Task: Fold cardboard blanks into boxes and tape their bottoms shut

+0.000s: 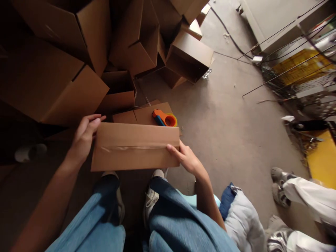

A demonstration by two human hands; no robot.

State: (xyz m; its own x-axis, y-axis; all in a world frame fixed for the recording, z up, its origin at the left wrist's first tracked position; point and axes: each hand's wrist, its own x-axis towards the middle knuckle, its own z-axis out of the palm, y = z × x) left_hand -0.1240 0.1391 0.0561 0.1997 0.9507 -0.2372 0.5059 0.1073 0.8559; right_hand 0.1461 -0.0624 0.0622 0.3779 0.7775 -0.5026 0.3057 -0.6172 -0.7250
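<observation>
Now our left hand [83, 138] and right hand [187, 159] hold a taped flat cardboard box [135, 147] mid-frame, each grip closed on a short end, just below an orange tape dispenser [164, 118] on flattened cardboard [139, 117].

Here's the grey concrete floor [217, 115], scuffed and dusty, and it's carrying plenty! Up top, brown cardboard boxes [189, 56] sit tumbled on their sides in a heap. Just in front, a flattened cardboard carton [143, 115] lies on the floor with an orange tape dispenser [164, 118] sitting on it. Over to the right, a black cable [231, 36] snakes across the concrete, a white paper scrap [288, 118] lies further down, and there's a yellow board [321, 159] at the edge!
</observation>
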